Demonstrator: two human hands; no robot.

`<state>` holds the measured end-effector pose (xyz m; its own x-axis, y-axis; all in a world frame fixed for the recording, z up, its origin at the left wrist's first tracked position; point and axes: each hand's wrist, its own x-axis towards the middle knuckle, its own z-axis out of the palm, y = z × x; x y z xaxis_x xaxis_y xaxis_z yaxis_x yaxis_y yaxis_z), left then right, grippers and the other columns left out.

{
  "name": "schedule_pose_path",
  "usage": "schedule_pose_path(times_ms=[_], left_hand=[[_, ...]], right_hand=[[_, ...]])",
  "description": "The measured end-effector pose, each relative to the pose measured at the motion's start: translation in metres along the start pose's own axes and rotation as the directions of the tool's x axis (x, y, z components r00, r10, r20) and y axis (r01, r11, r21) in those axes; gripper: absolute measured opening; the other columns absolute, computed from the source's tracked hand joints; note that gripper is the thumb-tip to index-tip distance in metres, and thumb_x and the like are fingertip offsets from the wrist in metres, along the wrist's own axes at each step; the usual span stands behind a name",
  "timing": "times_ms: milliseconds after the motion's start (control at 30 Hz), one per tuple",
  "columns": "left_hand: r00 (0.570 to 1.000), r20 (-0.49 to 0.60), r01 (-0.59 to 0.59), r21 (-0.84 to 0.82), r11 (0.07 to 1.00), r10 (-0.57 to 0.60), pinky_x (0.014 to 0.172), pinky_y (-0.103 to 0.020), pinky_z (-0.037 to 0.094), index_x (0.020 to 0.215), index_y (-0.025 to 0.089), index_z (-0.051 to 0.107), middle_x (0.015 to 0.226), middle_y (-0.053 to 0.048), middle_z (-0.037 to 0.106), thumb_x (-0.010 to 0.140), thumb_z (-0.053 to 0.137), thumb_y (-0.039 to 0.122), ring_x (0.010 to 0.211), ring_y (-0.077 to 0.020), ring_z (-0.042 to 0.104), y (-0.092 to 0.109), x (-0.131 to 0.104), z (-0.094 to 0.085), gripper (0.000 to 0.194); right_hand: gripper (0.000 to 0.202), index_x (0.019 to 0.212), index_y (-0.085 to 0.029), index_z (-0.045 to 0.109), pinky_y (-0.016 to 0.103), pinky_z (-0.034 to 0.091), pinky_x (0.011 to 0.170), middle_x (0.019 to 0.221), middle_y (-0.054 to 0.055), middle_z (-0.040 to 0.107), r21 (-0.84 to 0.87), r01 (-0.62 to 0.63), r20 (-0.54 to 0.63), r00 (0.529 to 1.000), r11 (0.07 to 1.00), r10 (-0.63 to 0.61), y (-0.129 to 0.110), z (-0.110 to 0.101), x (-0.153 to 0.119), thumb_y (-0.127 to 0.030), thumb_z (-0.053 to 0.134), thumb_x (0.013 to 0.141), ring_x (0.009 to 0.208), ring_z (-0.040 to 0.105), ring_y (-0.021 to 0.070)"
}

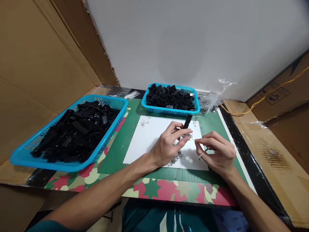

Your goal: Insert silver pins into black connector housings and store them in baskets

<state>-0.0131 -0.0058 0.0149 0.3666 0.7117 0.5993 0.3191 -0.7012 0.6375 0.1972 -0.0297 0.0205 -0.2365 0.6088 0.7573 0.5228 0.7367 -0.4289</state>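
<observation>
Black strip is right of centre in the frame, above the white sheet, top end sticking up out of the left hand

Handling: looks like moulded plastic, so my guess is light and stiff, surface smooth enough to slip a bit. Not obviously fragile, but a thin section might snap if bent hard. Best hold: pinch by the long edges near the lower end, leaving the top end free

The metal bits heaped lower right of centre look tiny, springy and tangle-prone. Judging by size, take one at a time, by the tip, light squeeze only

Left hand: reaches in from lower left, wrist raised, fingers curled around the strip; actual contact partly hidden behind them. Index and thumb point right, tips apart

Right hand: comes up from lower right, fingers bent, pinching a slim metal tool held slantwise. A fine sliver shows at the fingertips between the hands, too small to tell if it's a tool tip or a loose bit

Blue baskets of black parts: one left, one upper centre
</observation>
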Motion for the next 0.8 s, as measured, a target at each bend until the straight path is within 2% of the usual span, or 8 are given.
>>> schedule_pose_path(times_ms=[100,200,300,367,433,533,667,800], left_hand=[[0.996,0.016,0.085,-0.075,0.994,-0.084,0.087,-0.032,0.053,0.125,0.02,0.07,0.113,-0.008,0.057,0.107,0.05,0.023,0.096,-0.0159,0.062,0.001,0.002,-0.001,0.027],[0.987,0.031,0.16,-0.187,0.969,-0.157,0.087,-0.029,0.053,0.124,0.021,0.065,0.111,-0.006,0.064,0.104,0.058,0.026,0.096,-0.0154,0.064,0.002,0.003,0.0,0.022],[0.961,0.063,0.274,-0.334,0.902,-0.268,0.086,-0.028,0.054,0.136,0.02,0.055,0.107,-0.005,0.07,0.101,0.064,0.032,0.096,-0.0163,0.067,0.003,0.004,0.002,0.039],[0.941,0.114,0.338,-0.362,0.869,-0.318,0.086,-0.028,0.055,0.139,0.019,0.056,0.11,-0.007,0.073,0.1,0.066,0.034,0.101,-0.0185,0.07,0.004,0.005,0.002,0.043],[0.932,0.152,0.36,-0.323,0.875,-0.328,0.086,-0.029,0.056,0.133,0.018,0.066,0.117,-0.009,0.075,0.099,0.067,0.035,0.104,-0.0205,0.071,0.005,0.006,0.001,0.038],[0.93,0.19,0.354,-0.239,0.904,-0.314,0.086,-0.032,0.058,0.123,0.017,0.076,0.119,-0.01,0.077,0.098,0.067,0.031,0.103,-0.0222,0.073,0.005,0.006,0.0,0.029],[0.908,0.271,0.367,-0.151,0.918,-0.319,0.079,-0.03,0.059,0.111,0.017,0.08,0.105,-0.008,0.081,0.097,0.067,0.024,0.09,-0.0205,0.076,0.004,0.002,0.003,0.02],[0.893,0.334,0.358,-0.117,0.926,-0.303,0.074,-0.028,0.058,0.106,0.017,0.082,0.1,-0.007,0.082,0.095,0.068,0.02,0.083,-0.0185,0.076,0.005,0.001,0.007,0.018]], right_hand=[[0.021,0.094,-0.02,0.073,0.025,0.048,0.054,0.079,0.001,0.065,-0.004,0.002,-0.013,1.0,1.0,-0.002,0.0,-0.002,0.001,-0.002,0.072,0.084,0.064,0.06,0.0122],[0.018,0.092,-0.02,0.073,0.024,0.045,0.051,0.078,0.001,0.065,0.011,-0.032,-0.026,0.999,0.999,0.033,-0.001,-0.003,0.0,-0.003,0.073,0.084,0.061,0.057,0.0109],[0.012,0.087,-0.02,0.072,0.023,0.039,0.048,0.078,0.001,0.063,0.052,-0.149,-0.056,0.987,0.987,0.152,-0.001,-0.003,0.0,-0.007,0.072,0.084,0.059,0.051,0.0102],[0.006,0.083,-0.019,0.072,0.024,0.035,0.047,0.074,0.0,0.059,0.094,-0.28,-0.057,0.957,0.955,0.286,0.001,-0.003,0.002,-0.013,0.072,0.086,0.058,0.047,0.0103],[0.007,0.08,-0.018,0.072,0.024,0.033,0.049,0.068,-0.002,0.053,0.154,-0.455,0.018,0.889,0.877,0.458,0.007,-0.004,0.005,-0.021,0.072,0.086,0.057,0.044,0.0105],[0.016,0.075,-0.016,0.071,0.024,0.031,0.048,0.062,-0.003,0.049,0.224,-0.705,0.224,0.709,0.673,0.669,0.02,-0.009,0.01,-0.03,0.073,0.083,0.053,0.04,0.0095],[0.024,0.068,-0.016,0.066,0.024,0.021,0.043,0.053,-0.006,0.043,0.253,-0.857,0.388,0.514,0.448,0.765,0.034,-0.017,0.012,-0.036,0.079,0.072,0.045,0.031,0.0069],[0.023,0.067,-0.016,0.065,0.025,0.018,0.043,0.051,-0.007,0.042,0.193,-0.907,0.49,0.42,0.374,0.764,0.039,-0.016,0.009,-0.035,0.079,0.068,0.045,0.029,0.007]])
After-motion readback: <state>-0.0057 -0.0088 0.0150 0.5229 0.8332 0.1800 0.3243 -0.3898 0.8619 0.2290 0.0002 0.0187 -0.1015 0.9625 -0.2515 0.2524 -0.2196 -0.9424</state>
